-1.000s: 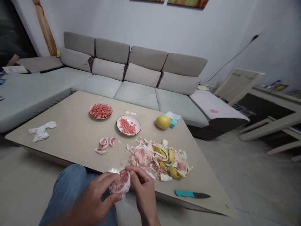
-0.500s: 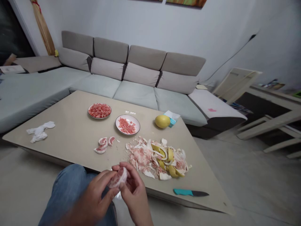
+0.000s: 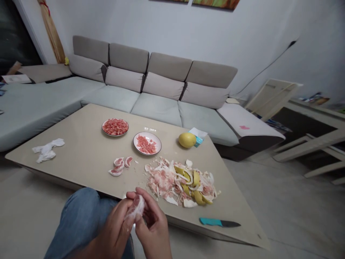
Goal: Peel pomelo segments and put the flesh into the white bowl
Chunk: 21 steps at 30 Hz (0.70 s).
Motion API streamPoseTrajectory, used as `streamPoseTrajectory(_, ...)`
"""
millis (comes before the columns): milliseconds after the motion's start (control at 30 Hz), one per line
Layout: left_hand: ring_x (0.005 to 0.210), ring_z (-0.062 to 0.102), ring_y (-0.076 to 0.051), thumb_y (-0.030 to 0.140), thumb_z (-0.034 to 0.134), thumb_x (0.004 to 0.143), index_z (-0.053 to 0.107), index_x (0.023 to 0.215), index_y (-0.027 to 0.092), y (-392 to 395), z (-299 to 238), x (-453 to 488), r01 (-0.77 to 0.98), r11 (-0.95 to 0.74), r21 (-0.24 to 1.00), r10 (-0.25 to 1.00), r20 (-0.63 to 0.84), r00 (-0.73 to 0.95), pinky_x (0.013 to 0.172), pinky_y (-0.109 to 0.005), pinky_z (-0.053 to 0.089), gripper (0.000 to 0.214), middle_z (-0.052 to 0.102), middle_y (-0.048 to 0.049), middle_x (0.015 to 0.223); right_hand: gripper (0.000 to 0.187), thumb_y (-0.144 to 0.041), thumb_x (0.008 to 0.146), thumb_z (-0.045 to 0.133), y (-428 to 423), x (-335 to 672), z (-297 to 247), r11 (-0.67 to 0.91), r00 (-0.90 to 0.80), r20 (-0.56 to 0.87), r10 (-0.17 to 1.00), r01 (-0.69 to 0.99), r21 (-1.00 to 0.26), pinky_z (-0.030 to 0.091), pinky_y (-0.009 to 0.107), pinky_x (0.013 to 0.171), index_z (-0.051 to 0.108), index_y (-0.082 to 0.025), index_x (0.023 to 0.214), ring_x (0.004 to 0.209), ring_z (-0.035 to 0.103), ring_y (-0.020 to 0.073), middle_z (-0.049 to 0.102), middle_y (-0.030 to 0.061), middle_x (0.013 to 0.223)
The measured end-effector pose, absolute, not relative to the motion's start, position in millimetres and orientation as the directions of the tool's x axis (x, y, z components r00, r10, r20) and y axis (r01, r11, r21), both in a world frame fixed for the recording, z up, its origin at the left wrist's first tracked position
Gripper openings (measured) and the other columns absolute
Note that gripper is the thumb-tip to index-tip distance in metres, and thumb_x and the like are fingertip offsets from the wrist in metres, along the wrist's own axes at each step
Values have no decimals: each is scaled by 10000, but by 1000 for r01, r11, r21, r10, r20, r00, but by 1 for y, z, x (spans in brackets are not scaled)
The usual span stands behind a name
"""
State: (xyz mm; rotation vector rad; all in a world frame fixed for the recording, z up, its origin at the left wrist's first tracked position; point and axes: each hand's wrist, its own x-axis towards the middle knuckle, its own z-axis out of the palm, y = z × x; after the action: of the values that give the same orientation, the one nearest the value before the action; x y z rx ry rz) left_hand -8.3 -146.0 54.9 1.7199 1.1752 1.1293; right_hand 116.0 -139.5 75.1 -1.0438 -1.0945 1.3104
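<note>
Between my two hands, low in the view and just off the near table edge, is a pomelo segment (image 3: 137, 207) with pale membrane around pink flesh. My left hand (image 3: 114, 226) grips it from the left. My right hand (image 3: 153, 226) closes on its right side, thumb pressed against the membrane. Several unpeeled pomelo segments (image 3: 118, 166) lie on the table ahead. Beyond them stand a plate (image 3: 159, 144) with a little peeled pink pulp and a fuller plate of pulp (image 3: 115, 127). A heap of peel and membrane scraps (image 3: 164, 181) spreads to the right.
A knife with a teal handle (image 3: 211, 222) lies near the table's right front corner. A whole yellow pomelo (image 3: 187, 140) sits by a blue tissue pack (image 3: 198, 139). Crumpled tissues (image 3: 48, 149) rest at the left. A grey sofa (image 3: 156, 108) stands behind the table (image 3: 81, 144).
The segment has been turned more upright in my hands, showing a band of pink flesh. My fingers have shifted slightly on it. The things on the table have stayed put.
</note>
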Motion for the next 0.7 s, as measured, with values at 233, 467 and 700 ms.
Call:
streamPoseTrajectory(233,1169,552,-264,394,352,953,524,1299,210,-142,63,-10,217,-219,951,955,163,249,978,-366,464,429,600,-118,1273,503,-394,769,721,-133,128,83,-73,-144,-24,989,-347,-935,493,385,953,580,-240,1227,1122,616,258,650,127,1223)
streamPoseTrajectory(467,1326,397,-270,532,284,936,452,1381,224,-149,53,-19,115,66,991,959,-95,266,1065,-420,376,566,438,-105,1451,528,-433,758,723,-131,135,86,-93,-182,-31,983,-340,-936,510,371,912,585,-240,1229,1127,607,266,631,131,1250)
streamPoseTrajectory(700,584,523,-126,597,434,868,616,1173,200,-133,60,-8,-266,280,922,925,-185,332,501,-227,452,533,622,-59,836,514,-429,781,699,-130,138,82,-87,-191,-22,981,-338,-937,470,415,969,574,-241,1243,1155,587,275,612,129,1279)
